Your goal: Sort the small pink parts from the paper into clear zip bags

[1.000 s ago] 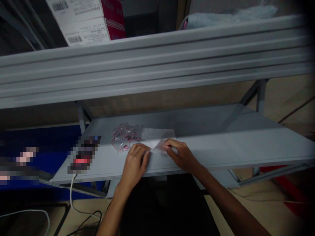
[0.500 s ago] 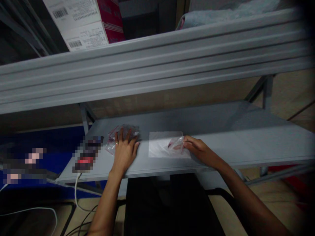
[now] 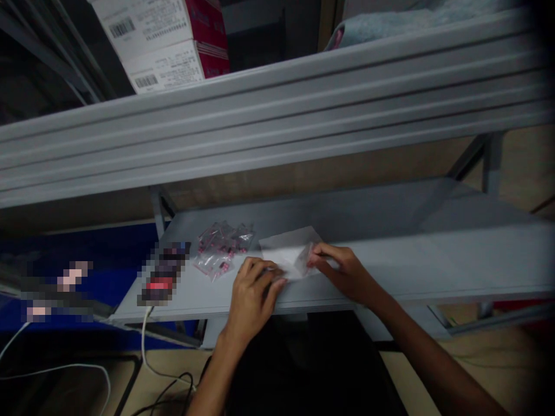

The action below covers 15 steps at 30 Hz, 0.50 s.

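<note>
A sheet of white paper (image 3: 284,242) lies on the grey shelf in front of me, turned at an angle with part of it raised. My left hand (image 3: 254,292) is at its lower left corner, fingers curled and closed on the edge; the fingertips are slightly blurred. At the paper's right side my right hand (image 3: 340,266) pinches a small clear plastic bag (image 3: 306,259) that lies over the paper. Its contents cannot be made out. Left of the paper is a loose pile of clear zip bags (image 3: 217,251) with small pinkish-red pieces inside.
A blurred-out dark item with a red patch (image 3: 161,277) lies on the shelf's left end, a white cable (image 3: 145,341) running down from it. Above, a ribbed grey shelf edge (image 3: 269,127) crosses the view, with white and red boxes (image 3: 167,63) behind it.
My left hand has left the pile of zip bags and moved right to the paper's lower left corner. The paper has turned and partly lifted. My right hand still pinches the bag.
</note>
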Motion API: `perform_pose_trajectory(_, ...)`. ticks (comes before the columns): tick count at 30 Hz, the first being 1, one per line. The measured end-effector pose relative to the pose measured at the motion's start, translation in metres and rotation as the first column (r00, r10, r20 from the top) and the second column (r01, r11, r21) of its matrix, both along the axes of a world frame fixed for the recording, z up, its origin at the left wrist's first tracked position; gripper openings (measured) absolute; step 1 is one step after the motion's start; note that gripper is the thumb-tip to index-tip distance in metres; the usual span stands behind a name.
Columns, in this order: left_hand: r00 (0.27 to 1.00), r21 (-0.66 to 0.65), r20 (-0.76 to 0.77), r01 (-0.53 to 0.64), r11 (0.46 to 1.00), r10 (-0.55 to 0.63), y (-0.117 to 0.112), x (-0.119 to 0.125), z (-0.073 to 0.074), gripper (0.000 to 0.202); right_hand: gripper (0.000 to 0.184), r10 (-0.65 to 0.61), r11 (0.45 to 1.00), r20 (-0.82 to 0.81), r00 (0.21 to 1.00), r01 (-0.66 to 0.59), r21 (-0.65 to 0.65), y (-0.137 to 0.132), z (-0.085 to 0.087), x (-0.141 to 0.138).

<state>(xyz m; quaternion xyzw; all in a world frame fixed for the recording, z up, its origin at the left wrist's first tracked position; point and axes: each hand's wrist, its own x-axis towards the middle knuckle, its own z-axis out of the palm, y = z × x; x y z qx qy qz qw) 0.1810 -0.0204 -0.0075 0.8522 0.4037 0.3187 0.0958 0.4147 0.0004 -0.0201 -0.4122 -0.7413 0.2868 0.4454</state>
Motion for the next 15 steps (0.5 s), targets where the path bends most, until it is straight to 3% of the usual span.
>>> perform_pose_trajectory(4, 0.985, -0.140, 0.174, 0.042, 0.989, -0.017, -0.003, 0.008, 0.006, 0.017, 0.022, 0.110, 0.989, 0.112, 0.988, -0.120, 0.089, -0.001, 0.005, -0.029)
perform_pose_trajectory(10, 0.985, -0.240, 0.172, 0.065, 0.969, -0.023, 0.013, 0.003, 0.007, 0.023, 0.021, 0.184, 0.956, 0.309, 0.933, -0.243, 0.164, 0.020, 0.013, -0.038)
perform_pose_trajectory(15, 0.956, -0.094, 0.166, -0.230, 0.969, 0.244, 0.025, 0.002, -0.001, 0.026, 0.014, 0.100, 0.951, 0.342, 0.934, -0.191, 0.243, 0.035, 0.009, -0.032)
